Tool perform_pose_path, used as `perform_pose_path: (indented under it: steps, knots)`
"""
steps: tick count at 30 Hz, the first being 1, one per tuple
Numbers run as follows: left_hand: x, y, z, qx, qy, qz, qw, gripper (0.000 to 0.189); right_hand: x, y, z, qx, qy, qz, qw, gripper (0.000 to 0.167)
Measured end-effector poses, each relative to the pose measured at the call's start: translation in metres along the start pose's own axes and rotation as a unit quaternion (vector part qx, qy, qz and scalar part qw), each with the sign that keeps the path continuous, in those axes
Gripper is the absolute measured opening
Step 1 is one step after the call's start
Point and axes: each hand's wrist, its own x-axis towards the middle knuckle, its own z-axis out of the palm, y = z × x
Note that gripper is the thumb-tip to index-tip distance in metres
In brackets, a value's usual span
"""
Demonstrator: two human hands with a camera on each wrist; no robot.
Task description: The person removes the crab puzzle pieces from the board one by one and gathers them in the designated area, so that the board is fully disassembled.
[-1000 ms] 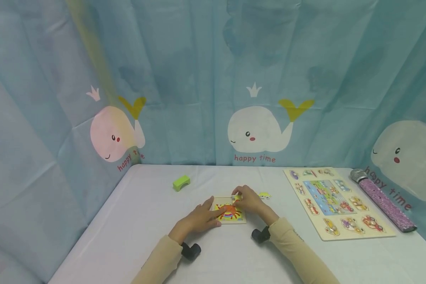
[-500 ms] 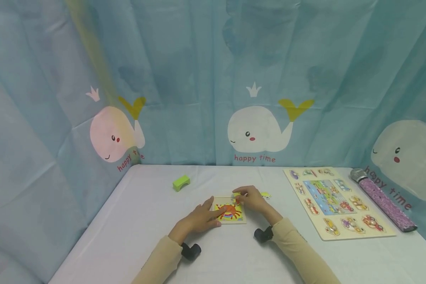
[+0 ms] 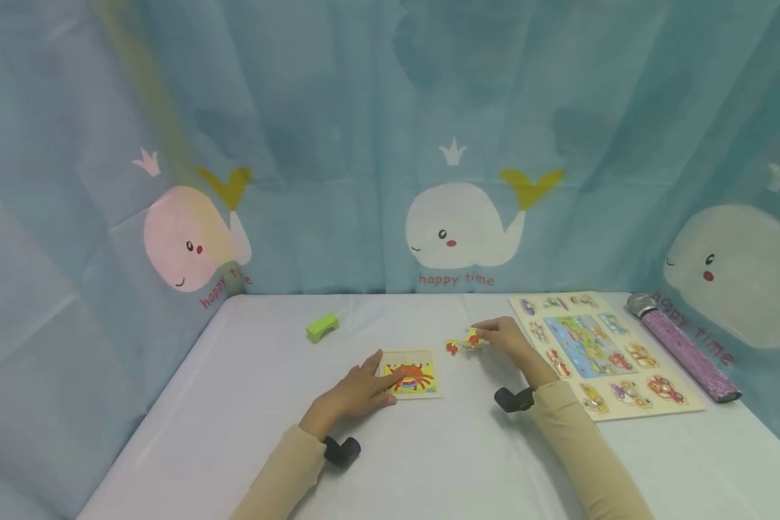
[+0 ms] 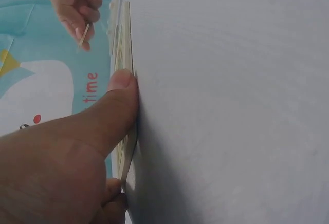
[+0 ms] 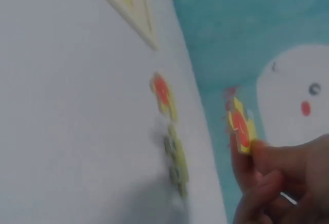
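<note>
My left hand (image 3: 354, 391) rests with spread fingers on a small wooden crab puzzle board (image 3: 408, 357), thumb along its near edge. Orange-red crab pieces fill the board's lower part, and bare wood shows along its far strip. To the right, my right hand (image 3: 508, 339) pinches a red-and-yellow puzzle piece (image 5: 240, 129) between thumb and fingers, raised above the table. Below it lie another red-and-yellow puzzle piece (image 5: 163, 93) and a yellow-green, car-shaped piece (image 5: 177, 162), end to end. The held piece partly overlaps them in the head view.
A green arch block (image 3: 322, 327) lies back left. On the right are a large wooden peg puzzle (image 3: 656, 414) with vehicle pieces and a pink glittery microphone (image 3: 685, 354). A blue whale-print curtain (image 3: 331, 180) hangs behind the white table.
My right hand has lifted a puzzle piece away from the board's far right corner and moved right, over the loose pieces. My left hand stays on the board. The head view has shifted slightly.
</note>
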Motion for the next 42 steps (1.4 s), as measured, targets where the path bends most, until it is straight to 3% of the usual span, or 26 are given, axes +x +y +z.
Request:
perform_pose_path:
  steps: [7,15,27,39,42]
  knots:
    - [0.000,-0.005,0.000,-0.008,0.001,0.003,1.0000,0.056,-0.003,0.015,-0.019,0.000,0.072,0.057,0.9958,0.030]
    - [0.000,-0.001,0.000,-0.012,-0.001,-0.010,0.9999,0.055,-0.003,0.033,-0.022,-0.023,0.081,0.095,0.9920,0.029]
    - [0.000,-0.001,-0.002,-0.019,0.006,0.009,0.9998,0.055,0.000,0.039,-0.016,-0.031,0.101,0.074,0.9916,0.024]
    - [-0.013,0.001,0.000,-0.004,0.014,0.032,0.9994,0.044,0.000,0.034,-0.013,-0.045,0.109,0.063,0.9910,0.024]
    - [-0.015,0.004,0.002,0.000,0.015,0.033,0.9994,0.044,-0.001,0.029,-0.010,-0.060,0.121,0.040,0.9900,0.023]
